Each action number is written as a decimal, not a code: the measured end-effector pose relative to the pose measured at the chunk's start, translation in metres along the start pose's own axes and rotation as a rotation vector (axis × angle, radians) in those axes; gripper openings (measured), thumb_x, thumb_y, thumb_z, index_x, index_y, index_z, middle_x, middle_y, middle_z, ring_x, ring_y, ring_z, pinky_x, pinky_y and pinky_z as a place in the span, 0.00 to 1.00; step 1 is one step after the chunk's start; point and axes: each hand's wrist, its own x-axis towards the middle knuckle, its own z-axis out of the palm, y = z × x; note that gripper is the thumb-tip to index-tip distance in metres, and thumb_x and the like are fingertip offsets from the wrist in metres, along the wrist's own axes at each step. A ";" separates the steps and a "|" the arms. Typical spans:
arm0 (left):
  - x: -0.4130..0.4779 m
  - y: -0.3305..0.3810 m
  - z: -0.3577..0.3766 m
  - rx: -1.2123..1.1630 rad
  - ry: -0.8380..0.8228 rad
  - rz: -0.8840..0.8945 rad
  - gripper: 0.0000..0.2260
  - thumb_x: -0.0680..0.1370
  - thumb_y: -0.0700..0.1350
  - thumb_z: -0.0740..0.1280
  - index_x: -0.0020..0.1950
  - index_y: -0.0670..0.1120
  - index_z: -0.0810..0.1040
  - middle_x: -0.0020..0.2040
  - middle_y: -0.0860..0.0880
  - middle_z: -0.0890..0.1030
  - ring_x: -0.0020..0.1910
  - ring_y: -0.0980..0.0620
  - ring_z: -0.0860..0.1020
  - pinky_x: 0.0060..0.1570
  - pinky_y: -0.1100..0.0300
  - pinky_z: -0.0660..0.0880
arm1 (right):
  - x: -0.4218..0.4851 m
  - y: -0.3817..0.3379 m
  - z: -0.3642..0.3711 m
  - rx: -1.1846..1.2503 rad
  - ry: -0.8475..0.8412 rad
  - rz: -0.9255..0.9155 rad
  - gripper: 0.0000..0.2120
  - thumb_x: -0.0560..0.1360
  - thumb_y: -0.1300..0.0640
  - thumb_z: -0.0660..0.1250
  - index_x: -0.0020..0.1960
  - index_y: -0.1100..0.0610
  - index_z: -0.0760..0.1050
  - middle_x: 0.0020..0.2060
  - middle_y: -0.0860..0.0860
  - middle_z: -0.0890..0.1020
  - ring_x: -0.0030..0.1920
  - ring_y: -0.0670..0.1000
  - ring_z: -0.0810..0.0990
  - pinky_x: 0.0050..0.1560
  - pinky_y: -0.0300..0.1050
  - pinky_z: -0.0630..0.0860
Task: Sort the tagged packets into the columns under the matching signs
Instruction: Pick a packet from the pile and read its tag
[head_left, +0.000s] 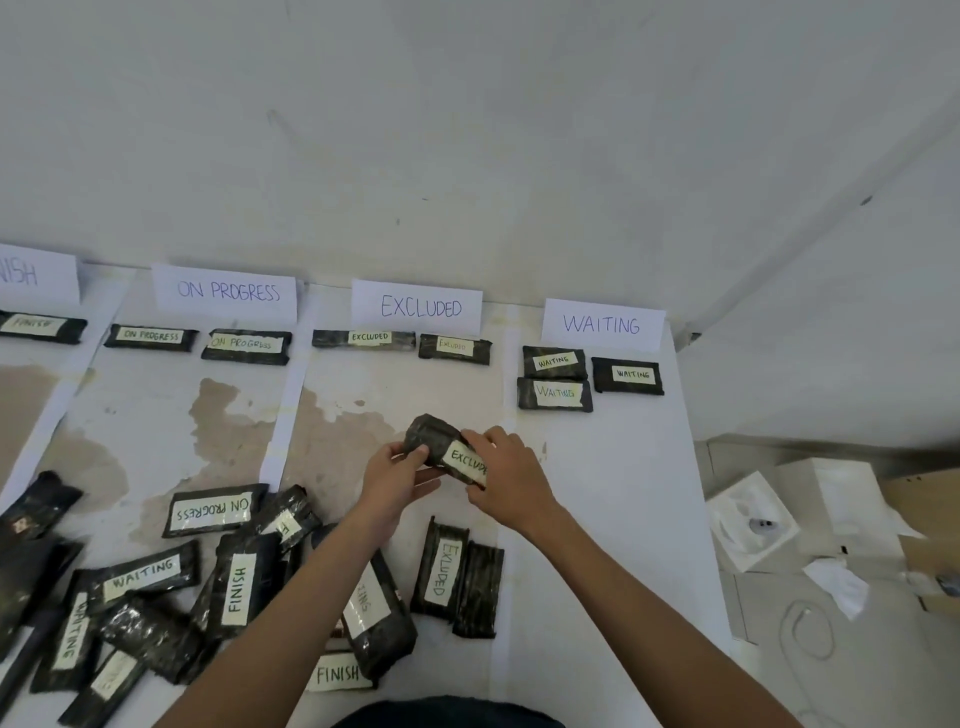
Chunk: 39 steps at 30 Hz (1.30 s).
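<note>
While I've got the EXCLUDED packet (439, 444) held just above the tabletop (597, 493), the EXCLUDED sign (418, 306) is straight ahead.
Fingers of my left hand (397, 470) curl round its left side, and my right hand (511, 480) pinches the tag end. Long axis runs diagonal, far-left to near-right. Imo it needs a slight turn to lie crosswise like the sorted pair (363, 338) beyond.

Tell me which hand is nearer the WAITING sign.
Right. The right hand is left of the WAITING sign and closer to the person, gripping the EXCLUDED packet. The left hand holds that packet's other end, farther left.
</note>
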 end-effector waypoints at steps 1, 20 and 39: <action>0.005 0.005 0.000 0.002 0.009 0.000 0.08 0.79 0.39 0.62 0.58 0.40 0.71 0.51 0.41 0.80 0.43 0.46 0.81 0.40 0.56 0.78 | 0.011 0.001 -0.003 -0.031 0.006 -0.018 0.32 0.71 0.55 0.68 0.72 0.53 0.61 0.61 0.55 0.71 0.57 0.57 0.71 0.55 0.52 0.71; 0.112 0.059 -0.001 0.817 0.085 0.407 0.20 0.75 0.37 0.65 0.66 0.44 0.70 0.60 0.41 0.76 0.44 0.52 0.76 0.46 0.65 0.69 | 0.156 0.035 -0.010 -0.047 -0.036 -0.067 0.28 0.71 0.60 0.69 0.69 0.54 0.67 0.63 0.53 0.71 0.62 0.56 0.67 0.61 0.50 0.63; 0.069 0.056 -0.014 0.994 0.027 0.532 0.20 0.77 0.42 0.65 0.68 0.45 0.68 0.63 0.43 0.69 0.55 0.46 0.74 0.54 0.55 0.72 | 0.102 0.031 -0.027 0.054 0.037 -0.015 0.26 0.72 0.54 0.68 0.69 0.54 0.68 0.61 0.53 0.72 0.60 0.55 0.68 0.61 0.52 0.67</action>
